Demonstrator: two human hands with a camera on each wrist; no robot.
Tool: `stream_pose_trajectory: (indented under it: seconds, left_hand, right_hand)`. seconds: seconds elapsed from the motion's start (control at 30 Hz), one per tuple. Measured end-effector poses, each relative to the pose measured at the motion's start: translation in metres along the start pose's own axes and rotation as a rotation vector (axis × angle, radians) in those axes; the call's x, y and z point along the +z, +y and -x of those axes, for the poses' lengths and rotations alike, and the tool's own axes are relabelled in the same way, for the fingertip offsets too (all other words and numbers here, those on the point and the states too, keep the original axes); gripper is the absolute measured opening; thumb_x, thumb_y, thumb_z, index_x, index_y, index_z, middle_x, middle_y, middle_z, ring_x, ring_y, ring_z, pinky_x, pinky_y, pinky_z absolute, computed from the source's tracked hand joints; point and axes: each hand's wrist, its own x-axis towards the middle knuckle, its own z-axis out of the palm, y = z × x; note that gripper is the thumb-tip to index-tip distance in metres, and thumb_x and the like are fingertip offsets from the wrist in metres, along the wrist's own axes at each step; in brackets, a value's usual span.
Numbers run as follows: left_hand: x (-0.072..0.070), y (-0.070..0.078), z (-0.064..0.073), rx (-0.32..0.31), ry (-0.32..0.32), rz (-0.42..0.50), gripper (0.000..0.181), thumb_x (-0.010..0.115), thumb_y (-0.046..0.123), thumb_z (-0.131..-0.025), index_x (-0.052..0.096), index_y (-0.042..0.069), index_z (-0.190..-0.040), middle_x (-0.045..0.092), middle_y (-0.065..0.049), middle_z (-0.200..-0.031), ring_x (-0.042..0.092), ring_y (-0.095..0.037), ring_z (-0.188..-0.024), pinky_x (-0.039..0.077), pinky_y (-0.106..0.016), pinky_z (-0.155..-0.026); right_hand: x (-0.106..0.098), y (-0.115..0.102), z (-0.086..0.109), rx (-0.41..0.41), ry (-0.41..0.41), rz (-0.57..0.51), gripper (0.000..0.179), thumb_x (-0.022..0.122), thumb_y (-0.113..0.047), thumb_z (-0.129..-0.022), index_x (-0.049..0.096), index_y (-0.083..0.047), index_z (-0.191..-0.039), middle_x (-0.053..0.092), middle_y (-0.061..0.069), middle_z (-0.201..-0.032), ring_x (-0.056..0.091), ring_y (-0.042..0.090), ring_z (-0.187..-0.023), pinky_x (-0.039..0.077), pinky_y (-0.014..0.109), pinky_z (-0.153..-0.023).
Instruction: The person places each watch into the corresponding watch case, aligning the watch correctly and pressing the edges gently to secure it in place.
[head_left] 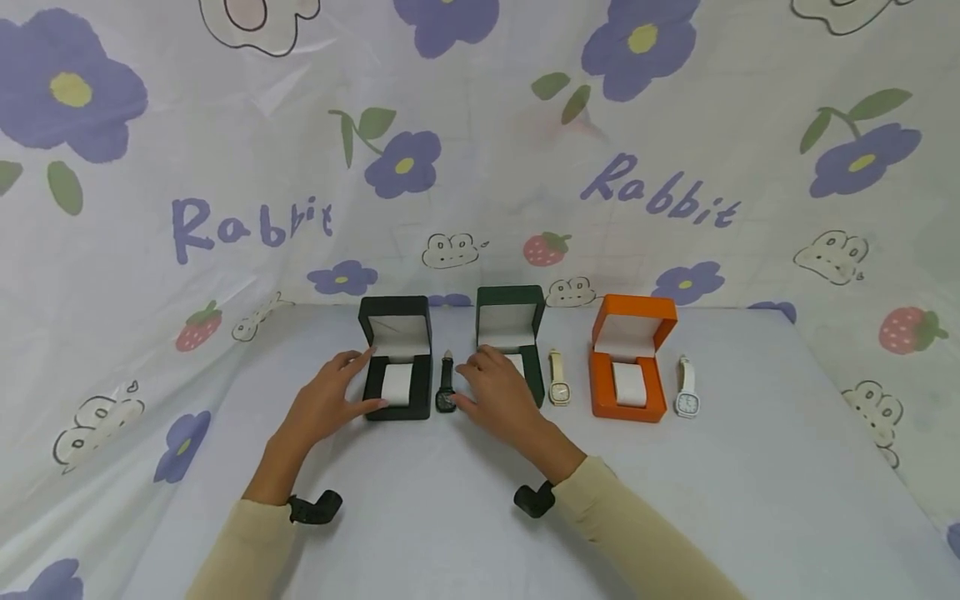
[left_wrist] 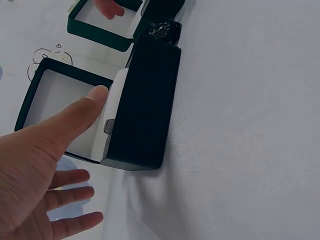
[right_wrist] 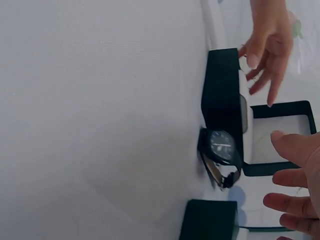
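Observation:
My left hand (head_left: 324, 406) is at the left side of an open black watch box (head_left: 405, 412), thumb over its front corner near the white cushion (head_left: 397, 384), fingers spread. A black watch (head_left: 446, 393) with a dark dial and strap lies just right of that box. Over the gap between this watch and a dark green open box (head_left: 534, 379) is my right hand (head_left: 504, 398), its fingers apart and holding nothing. It covers part of the green box's cushion. In the right wrist view the watch (right_wrist: 222, 145) stands against the box side, dial outward.
A gold watch (head_left: 558, 387) lies right of the green box. Farther right stand an open orange box (head_left: 628, 412) with a white cushion and a silver watch (head_left: 686, 396) beside it. Behind the row hangs a patterned cloth (head_left: 495, 192); a white cloth (head_left: 465, 517) covers the table.

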Motion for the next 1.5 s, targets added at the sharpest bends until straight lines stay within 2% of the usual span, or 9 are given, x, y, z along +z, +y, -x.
stream_pose_trajectory:
  seconds: [0.13,0.37,0.53,0.67,0.93,1.1,1.2,1.33,1.5]
  left_hand:
    - [-0.002,0.000,-0.005,0.042,-0.037,0.012,0.083,0.081,0.041,-0.087,0.043,0.015,-0.156,0.044,-0.021,-0.151,0.046,-0.041,-0.137,0.048,-0.062,-0.103]
    - [-0.003,0.000,-0.015,0.056,-0.075,0.016,0.076,0.082,0.039,-0.086,0.050,0.016,-0.152,0.047,-0.017,-0.149,0.047,-0.037,-0.136,0.047,-0.058,-0.106]
    - [-0.004,0.001,-0.023,0.080,-0.101,-0.018,0.072,0.083,0.039,-0.085,0.056,0.016,-0.147,0.050,-0.016,-0.145,0.051,-0.035,-0.132,0.050,-0.056,-0.103]
    - [-0.003,0.003,-0.027,0.091,-0.111,-0.052,0.070,0.085,0.037,-0.084,0.059,0.015,-0.145,0.052,-0.016,-0.140,0.056,-0.032,-0.123,0.054,-0.052,-0.098]
    - [-0.008,0.014,-0.032,0.102,-0.144,-0.088,0.074,0.090,0.032,-0.078,0.060,0.008,-0.142,0.051,-0.020,-0.131,0.059,-0.025,-0.099,0.058,-0.041,-0.085]
    - [-0.012,0.023,-0.035,0.104,-0.202,-0.085,0.075,0.090,0.025,-0.079,0.058,0.001,-0.142,0.050,-0.024,-0.127,0.056,-0.029,-0.103,0.056,-0.044,-0.089]
    - [-0.011,0.025,-0.039,0.095,-0.238,-0.100,0.077,0.090,0.023,-0.079,0.056,-0.001,-0.143,0.048,-0.025,-0.127,0.055,-0.030,-0.106,0.055,-0.044,-0.092]
    - [-0.008,0.025,-0.044,0.057,-0.276,-0.119,0.079,0.091,0.023,-0.078,0.054,0.001,-0.145,0.048,-0.024,-0.126,0.055,-0.030,-0.107,0.055,-0.045,-0.093]
    - [-0.007,0.025,-0.050,0.032,-0.306,-0.135,0.080,0.093,0.023,-0.076,0.056,0.005,-0.144,0.048,-0.024,-0.126,0.055,-0.030,-0.108,0.056,-0.046,-0.094]
  right_hand:
    - [0.008,-0.003,-0.007,0.008,-0.015,0.028,0.041,0.077,-0.040,-0.091,0.075,-0.007,-0.116,0.065,0.012,-0.122,0.047,0.032,-0.134,0.044,0.047,-0.111]
    - [0.021,-0.011,-0.014,0.018,-0.078,0.185,0.045,0.075,-0.048,-0.090,0.078,-0.005,-0.104,0.061,0.016,-0.131,0.043,0.034,-0.139,0.038,0.047,-0.117]
    - [0.028,-0.015,-0.019,0.059,-0.112,0.247,0.051,0.074,-0.055,-0.089,0.078,-0.005,-0.098,0.057,0.021,-0.137,0.033,0.037,-0.147,0.034,0.049,-0.119]
    - [0.035,-0.016,-0.021,0.061,-0.086,0.274,0.052,0.076,-0.057,-0.086,0.078,-0.006,-0.090,0.058,0.022,-0.134,0.034,0.039,-0.146,0.036,0.049,-0.117]
    - [0.040,-0.022,-0.024,0.085,-0.077,0.217,0.052,0.081,-0.049,-0.085,0.078,0.000,-0.100,0.062,0.021,-0.129,0.036,0.038,-0.145,0.035,0.045,-0.119]
    - [0.044,-0.023,-0.023,0.077,-0.072,0.157,0.053,0.081,-0.040,-0.086,0.074,0.000,-0.119,0.064,0.017,-0.126,0.039,0.036,-0.143,0.035,0.045,-0.119]
    - [0.045,-0.024,-0.022,0.065,-0.068,0.129,0.051,0.081,-0.035,-0.088,0.072,0.000,-0.124,0.066,0.016,-0.124,0.041,0.035,-0.142,0.036,0.045,-0.119]
    - [0.045,-0.024,-0.022,0.059,-0.044,0.095,0.036,0.080,-0.031,-0.089,0.077,-0.001,-0.109,0.068,0.014,-0.115,0.049,0.032,-0.135,0.040,0.043,-0.116]
    - [0.044,-0.023,-0.021,0.044,-0.002,0.049,0.025,0.080,-0.027,-0.090,0.077,-0.003,-0.094,0.069,0.008,-0.099,0.058,0.024,-0.108,0.050,0.034,-0.100]
